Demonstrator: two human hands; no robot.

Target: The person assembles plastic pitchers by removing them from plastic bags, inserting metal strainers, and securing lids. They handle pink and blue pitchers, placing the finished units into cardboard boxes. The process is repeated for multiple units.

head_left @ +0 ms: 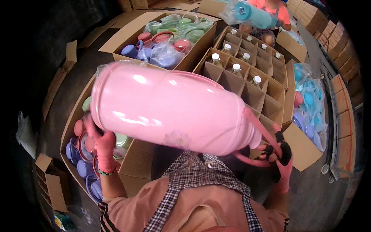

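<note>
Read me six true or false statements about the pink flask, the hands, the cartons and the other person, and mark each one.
1. The pink flask is tilted well over, with the left hand at its base end. True.
2. The right hand is at the flask's strap. True.
3. Both hands are uncovered. False: both wear gloves.
4. All the bottle tops are black. False: the tops in the divided cartons are white.
5. Another person holds a turquoise cylinder in clear plastic. True.
6. The upper-left carton contains only green items. False: that carton also contains red and blue ones.
</note>
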